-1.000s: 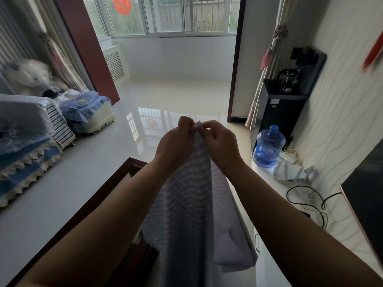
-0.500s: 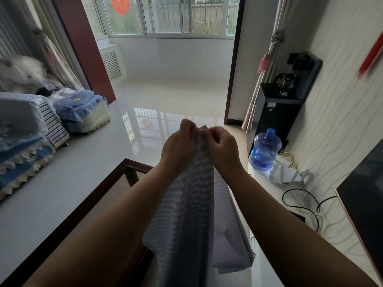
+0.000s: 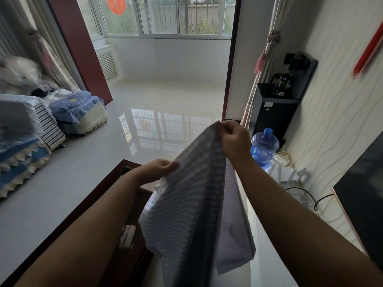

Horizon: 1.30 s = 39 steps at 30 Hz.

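A grey-blue striped cloth (image 3: 186, 214) hangs in the air in front of me, over the edge of a dark wooden table. My right hand (image 3: 235, 139) pinches its top corner, raised at centre right. Lower and to the left, my left hand (image 3: 159, 169) pinches the cloth's left edge. The cloth's top edge slopes down from right hand to left hand, and its lower part drapes in folds below.
The dark red-brown table frame (image 3: 83, 206) runs diagonally under my left arm. A blue water jug (image 3: 264, 145) and a black dispenser (image 3: 277, 108) stand at the right wall, with cables (image 3: 304, 195) on the floor. Covered furniture (image 3: 24, 141) lines the left. A glossy floor (image 3: 165, 100) lies ahead.
My hands, earlier pinching the cloth's top side by side, have parted. The left hand slid down and left along the edge; the right moved right, spreading the cloth.
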Motion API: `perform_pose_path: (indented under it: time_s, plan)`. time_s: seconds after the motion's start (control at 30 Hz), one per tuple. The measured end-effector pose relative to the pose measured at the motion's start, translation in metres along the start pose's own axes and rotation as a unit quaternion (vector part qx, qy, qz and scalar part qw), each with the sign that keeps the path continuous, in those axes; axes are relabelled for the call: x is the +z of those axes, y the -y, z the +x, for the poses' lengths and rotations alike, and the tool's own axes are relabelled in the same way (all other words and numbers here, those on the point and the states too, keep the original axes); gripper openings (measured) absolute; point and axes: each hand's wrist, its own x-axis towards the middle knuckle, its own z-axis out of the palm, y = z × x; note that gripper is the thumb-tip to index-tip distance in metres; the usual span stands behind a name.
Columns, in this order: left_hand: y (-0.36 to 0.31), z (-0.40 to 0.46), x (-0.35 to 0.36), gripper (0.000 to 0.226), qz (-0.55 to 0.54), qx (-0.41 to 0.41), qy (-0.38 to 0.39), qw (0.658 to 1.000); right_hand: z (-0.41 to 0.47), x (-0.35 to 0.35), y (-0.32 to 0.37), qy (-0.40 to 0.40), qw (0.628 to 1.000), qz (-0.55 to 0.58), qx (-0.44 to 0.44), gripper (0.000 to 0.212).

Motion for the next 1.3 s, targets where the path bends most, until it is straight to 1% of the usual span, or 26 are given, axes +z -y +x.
perform_pose_path:
  time_s: [0.1, 0.13, 0.2, 0.23, 0.33, 0.4, 0.47, 0.53, 0.57, 0.6, 0.63, 0.7, 0.73, 0.8, 0.83, 0.87, 0.93, 1.0, 1.07, 1.1, 1.13, 1.17, 1.2, 1.23, 1.3]
  plan:
    - [0.027, 0.0, 0.005, 0.038, 0.02, -0.021, -0.011, 1.0, 0.018, -0.015, -0.001, -0.018, 1.0, -0.005, 0.015, 0.01]
    - [0.031, 0.001, 0.009, 0.025, 0.027, -0.021, -0.023, 0.999, 0.023, -0.019, 0.0, -0.024, 1.0, -0.008, 0.014, 0.012]
    - [0.029, -0.001, 0.022, 0.009, 0.01, -0.004, -0.073, 0.997, 0.032, -0.026, 0.003, -0.035, 0.999, -0.017, 0.01, 0.015]
    - [0.025, -0.002, 0.027, 0.009, 0.003, 0.013, -0.105, 0.994, 0.036, -0.028, 0.003, -0.038, 0.999, -0.023, 0.008, 0.016]
    - [0.013, -0.005, 0.029, 0.021, 0.023, 0.051, -0.176, 0.983, 0.044, -0.036, 0.003, -0.05, 0.998, -0.041, 0.009, 0.021]
    - [-0.002, -0.006, 0.009, 0.024, 0.069, 0.06, -0.206, 0.974, 0.049, -0.046, -0.002, -0.065, 0.997, -0.045, 0.02, 0.024]
    - [-0.023, -0.008, -0.019, 0.024, 0.11, 0.087, -0.234, 0.962, 0.053, -0.058, -0.007, -0.086, 0.994, -0.041, 0.046, 0.025]
    - [-0.044, -0.008, -0.038, 0.02, 0.116, 0.117, -0.25, 0.954, 0.059, -0.069, -0.007, -0.114, 0.991, -0.015, 0.073, 0.027]
    - [-0.049, -0.007, -0.039, 0.017, 0.112, 0.123, -0.237, 0.957, 0.061, -0.075, -0.005, -0.127, 0.989, 0.0, 0.076, 0.028]
    - [-0.05, -0.006, -0.035, 0.013, 0.115, 0.112, -0.208, 0.965, 0.064, -0.08, -0.001, -0.138, 0.988, 0.014, 0.075, 0.029]
    - [-0.046, -0.004, -0.027, 0.015, 0.125, 0.088, -0.173, 0.973, 0.068, -0.087, 0.002, -0.149, 0.986, 0.03, 0.071, 0.028]
    - [-0.028, -0.006, -0.007, 0.027, 0.129, 0.025, -0.109, 0.985, 0.074, -0.1, 0.006, -0.17, 0.981, 0.058, 0.068, 0.023]
    - [-0.017, -0.007, 0.0, 0.032, 0.123, 0.005, -0.095, 0.988, 0.076, -0.106, 0.006, -0.174, 0.981, 0.058, 0.068, 0.022]
    - [-0.007, -0.01, 0.01, 0.032, 0.106, 0.006, -0.107, 0.989, 0.078, -0.116, -0.001, -0.168, 0.982, 0.042, 0.074, 0.023]
    - [-0.006, -0.01, 0.01, 0.032, 0.106, 0.02, -0.137, 0.985, 0.078, -0.12, -0.007, -0.165, 0.982, 0.038, 0.082, 0.023]
    - [-0.009, -0.01, 0.006, 0.033, 0.11, 0.037, -0.183, 0.976, 0.078, -0.123, -0.014, -0.168, 0.98, 0.033, 0.096, 0.022]
    - [-0.024, -0.007, -0.01, 0.03, 0.112, 0.076, -0.28, 0.95, 0.075, -0.128, -0.032, -0.185, 0.972, 0.014, 0.147, 0.02]
    - [-0.047, -0.009, -0.035, 0.022, 0.125, 0.117, -0.358, 0.918, 0.066, -0.126, -0.052, -0.178, 0.961, 0.018, 0.213, 0.022]
    - [-0.067, -0.013, -0.056, 0.016, 0.161, 0.151, -0.428, 0.876, 0.051, -0.118, -0.069, -0.138, 0.95, 0.051, 0.274, 0.023]
    - [-0.073, -0.015, -0.061, 0.016, 0.184, 0.161, -0.458, 0.855, 0.045, -0.116, -0.074, -0.127, 0.944, 0.069, 0.297, 0.023]
    - [-0.076, -0.016, -0.061, 0.016, 0.212, 0.17, -0.472, 0.839, 0.042, -0.115, -0.075, -0.134, 0.936, 0.09, 0.313, 0.024]
    - [-0.075, -0.017, -0.058, 0.016, 0.247, 0.175, -0.464, 0.833, 0.042, -0.118, -0.073, -0.16, 0.929, 0.111, 0.315, 0.024]
    - [-0.071, -0.016, -0.052, 0.015, 0.282, 0.172, -0.434, 0.838, 0.046, -0.123, -0.069, -0.192, 0.926, 0.124, 0.302, 0.024]
    - [-0.065, -0.014, -0.044, 0.014, 0.309, 0.158, -0.389, 0.853, 0.052, -0.129, -0.064, -0.214, 0.926, 0.131, 0.281, 0.024]
    - [-0.049, -0.011, -0.028, 0.017, 0.327, 0.116, -0.31, 0.885, 0.061, -0.136, -0.053, -0.221, 0.936, 0.123, 0.246, 0.021]
